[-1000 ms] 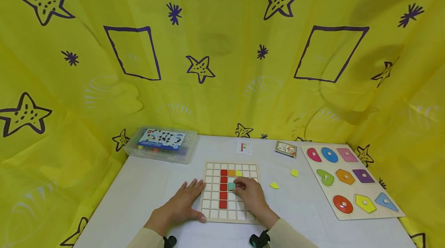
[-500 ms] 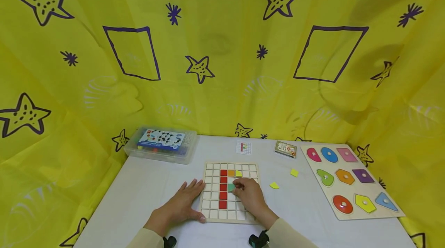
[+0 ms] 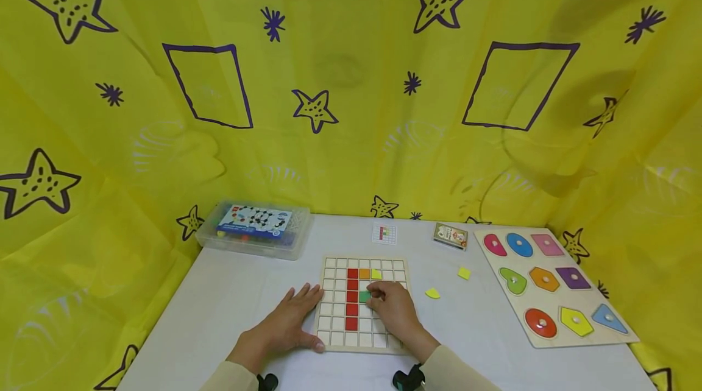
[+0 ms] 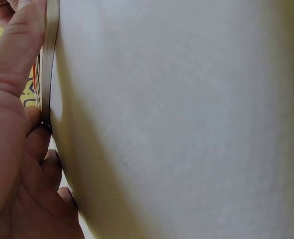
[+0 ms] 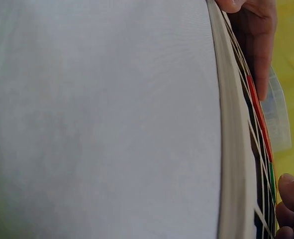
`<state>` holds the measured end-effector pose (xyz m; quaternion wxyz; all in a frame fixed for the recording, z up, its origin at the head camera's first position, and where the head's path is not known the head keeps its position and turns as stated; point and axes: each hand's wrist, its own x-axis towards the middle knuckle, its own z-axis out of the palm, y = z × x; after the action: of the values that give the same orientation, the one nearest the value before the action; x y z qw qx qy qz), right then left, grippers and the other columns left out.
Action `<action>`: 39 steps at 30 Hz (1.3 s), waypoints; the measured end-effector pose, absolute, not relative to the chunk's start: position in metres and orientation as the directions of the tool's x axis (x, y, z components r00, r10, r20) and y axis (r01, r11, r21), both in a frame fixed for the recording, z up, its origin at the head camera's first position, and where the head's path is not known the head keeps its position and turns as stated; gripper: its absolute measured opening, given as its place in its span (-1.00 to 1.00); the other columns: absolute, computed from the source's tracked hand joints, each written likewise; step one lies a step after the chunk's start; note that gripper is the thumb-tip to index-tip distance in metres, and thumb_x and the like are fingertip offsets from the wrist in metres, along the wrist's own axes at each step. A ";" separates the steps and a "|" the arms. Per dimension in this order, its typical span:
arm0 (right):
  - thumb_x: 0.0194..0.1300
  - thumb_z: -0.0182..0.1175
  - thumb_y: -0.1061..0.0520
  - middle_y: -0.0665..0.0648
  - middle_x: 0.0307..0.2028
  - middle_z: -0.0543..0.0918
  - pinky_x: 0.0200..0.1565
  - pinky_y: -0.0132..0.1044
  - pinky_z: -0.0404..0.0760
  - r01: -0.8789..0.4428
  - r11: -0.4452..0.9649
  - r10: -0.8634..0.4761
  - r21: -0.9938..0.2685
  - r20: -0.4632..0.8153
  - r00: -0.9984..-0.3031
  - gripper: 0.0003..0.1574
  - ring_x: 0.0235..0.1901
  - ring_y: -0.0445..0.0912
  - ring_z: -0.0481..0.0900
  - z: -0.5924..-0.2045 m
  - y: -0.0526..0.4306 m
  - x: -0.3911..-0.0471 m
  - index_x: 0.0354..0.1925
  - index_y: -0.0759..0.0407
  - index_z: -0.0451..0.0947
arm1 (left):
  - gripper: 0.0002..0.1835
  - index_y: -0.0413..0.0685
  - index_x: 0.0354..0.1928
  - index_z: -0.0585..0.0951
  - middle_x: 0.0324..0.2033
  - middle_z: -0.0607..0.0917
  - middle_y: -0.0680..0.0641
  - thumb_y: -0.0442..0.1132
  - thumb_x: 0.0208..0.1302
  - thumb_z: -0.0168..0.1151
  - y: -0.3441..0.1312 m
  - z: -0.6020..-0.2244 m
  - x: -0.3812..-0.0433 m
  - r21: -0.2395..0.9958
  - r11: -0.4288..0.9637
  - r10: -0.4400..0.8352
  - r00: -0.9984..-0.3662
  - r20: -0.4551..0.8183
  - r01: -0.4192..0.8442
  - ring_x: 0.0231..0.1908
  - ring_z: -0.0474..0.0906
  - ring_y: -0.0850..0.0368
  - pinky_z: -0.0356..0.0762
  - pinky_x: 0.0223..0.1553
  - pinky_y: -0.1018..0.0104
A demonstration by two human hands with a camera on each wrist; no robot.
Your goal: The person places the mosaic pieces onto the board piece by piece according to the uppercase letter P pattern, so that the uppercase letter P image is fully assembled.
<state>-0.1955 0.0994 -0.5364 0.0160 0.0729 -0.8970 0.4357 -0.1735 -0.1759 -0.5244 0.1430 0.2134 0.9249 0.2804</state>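
Observation:
A wooden grid board [image 3: 362, 347] lies on the table, with a column of red square tiles [image 3: 352, 296] in it. To the right of the red column's top sit an orange tile [image 3: 364, 273] and a yellow tile [image 3: 376, 274]. My right hand [image 3: 395, 312] pinches the right side of a green square tile [image 3: 364, 297], which lies flat at a cell beside the red column; its fingertips hide part of it. With fingers spread, my left hand [image 3: 287, 321] rests along the board's left edge, its thumb [image 4: 17, 45] against the frame in the left wrist view.
Two loose yellow tiles, a rounded one [image 3: 432, 293] and a square one [image 3: 464, 273], lie right of the board. Behind are a pattern card [image 3: 384, 233], a small box [image 3: 451, 236] and a clear plastic case [image 3: 252, 229]. A knobbed shape puzzle [image 3: 554, 284] lies at the right.
The green tile has gone from slightly tilted and pale to flat and darker at its cell. My right fingers have eased down with it; the left hand has stayed still.

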 end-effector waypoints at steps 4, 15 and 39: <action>0.29 0.44 0.25 0.02 -0.20 0.75 -0.17 -0.35 0.63 -0.131 0.572 -0.104 -0.810 0.086 -0.991 -0.72 -0.20 -0.13 0.56 -0.536 0.101 -0.197 -0.01 0.20 0.77 | 0.30 -0.20 0.61 0.25 0.63 0.23 -0.22 0.23 -0.12 0.64 -0.176 -0.525 -0.173 0.579 0.754 0.471 -0.870 -0.148 0.310 0.66 -0.02 -0.27 -0.18 0.65 -0.30; 0.34 0.42 0.22 0.06 -0.20 0.71 -0.24 -0.37 0.52 -0.083 0.490 -0.048 -0.868 0.068 -0.996 -0.75 -0.23 -0.10 0.48 -0.525 0.113 -0.200 -0.01 0.19 0.76 | 0.30 -0.20 0.62 0.25 0.63 0.24 -0.21 0.24 -0.12 0.64 -0.176 -0.525 -0.172 0.572 0.759 0.469 -0.870 -0.150 0.310 0.66 -0.01 -0.26 -0.18 0.66 -0.29; 0.37 0.39 0.18 0.16 -0.02 0.72 -0.06 -0.20 0.54 -0.012 0.617 0.045 -0.787 0.051 -0.998 -0.65 -0.06 0.00 0.53 -0.521 0.188 -0.208 0.11 0.19 0.72 | 0.30 -0.20 0.62 0.25 0.63 0.24 -0.21 0.26 -0.11 0.63 -0.177 -0.528 -0.175 0.562 0.757 0.483 -0.865 -0.137 0.334 0.65 0.00 -0.26 -0.18 0.66 -0.28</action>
<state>-0.2078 0.1883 -0.5212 0.0330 -0.0092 -0.8987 0.4373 -0.1751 -0.1773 -0.5276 0.1384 0.2204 0.9269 0.2704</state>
